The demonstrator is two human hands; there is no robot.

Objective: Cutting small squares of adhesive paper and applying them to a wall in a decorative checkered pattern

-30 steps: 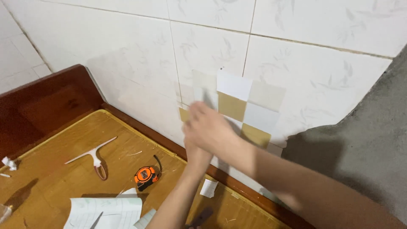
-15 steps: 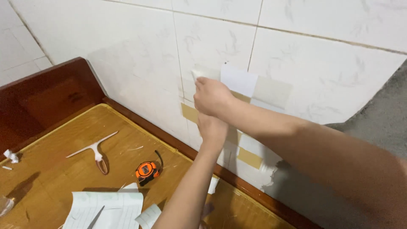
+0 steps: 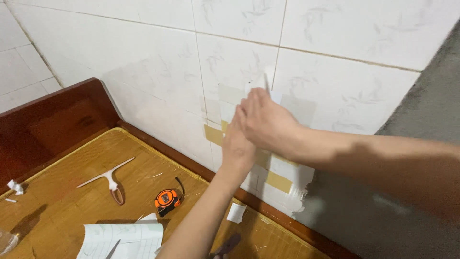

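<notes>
both hands press flat on the checked sticker sheet (image 3: 287, 172) on the tiled wall (image 3: 143, 72), fingers stretched out, gripping nothing. the right hand (image 3: 268, 122) crosses over the left hand (image 3: 237, 144) and hides the sheet's middle. below, on the wooden platform (image 3: 57, 211), a white squeegee (image 3: 108, 178) lies near the far edge, an orange tape measure (image 3: 166, 201) just beside the left forearm, and a curled backing paper (image 3: 122, 240) at the near edge. a small paper scrap (image 3: 236, 212) lies close to the wall.
</notes>
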